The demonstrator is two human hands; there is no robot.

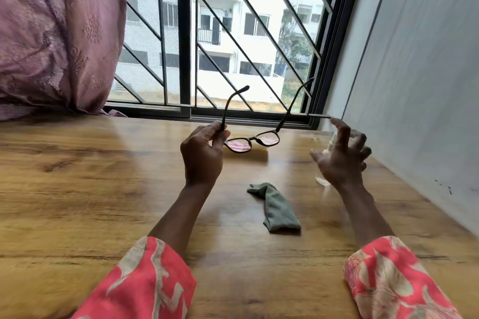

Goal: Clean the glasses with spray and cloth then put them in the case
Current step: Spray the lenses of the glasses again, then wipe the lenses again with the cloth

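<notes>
The glasses (250, 140) are pinched by one temple in the left hand (202, 155), above the tabletop (77, 189). Beside, the spread right hand (342, 160), holding nothing, nears the spray bottle (327, 160). Spraying, wiping with the cloth (276, 208) nearer the body, and casing seemingly remain; no case is seen.

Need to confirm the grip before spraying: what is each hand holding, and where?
Left hand pinches the glasses by one arm near the hinge. Right hand is open by the spray bottle, holding nothing.
</notes>
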